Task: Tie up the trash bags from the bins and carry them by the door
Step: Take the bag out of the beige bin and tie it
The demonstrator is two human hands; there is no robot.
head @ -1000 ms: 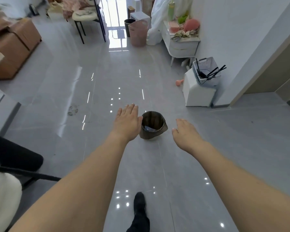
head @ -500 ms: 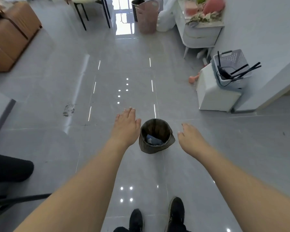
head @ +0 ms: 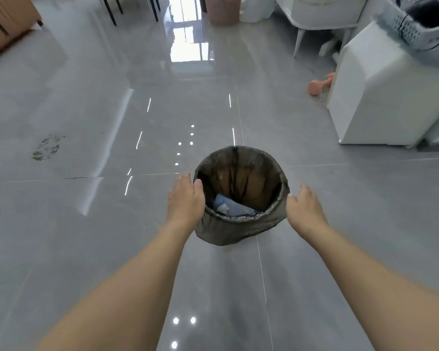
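A small round bin stands on the grey tiled floor, lined with a thin dark trash bag folded over its rim. Blue and white scraps lie inside. My left hand reaches the bin's left rim with fingers extended, thumb at the bag's edge. My right hand is at the right rim, fingers relaxed and spread, fingertips close to the bag. Neither hand grips anything.
A white cabinet with a grey basket on top stands at the right. A pink bin and white furniture are at the back. Chair legs are far left, and a floor stain left.
I have come closer to the bin and the view has tilted down. Both hands moved forward from beside the bin to its rim, left and right.
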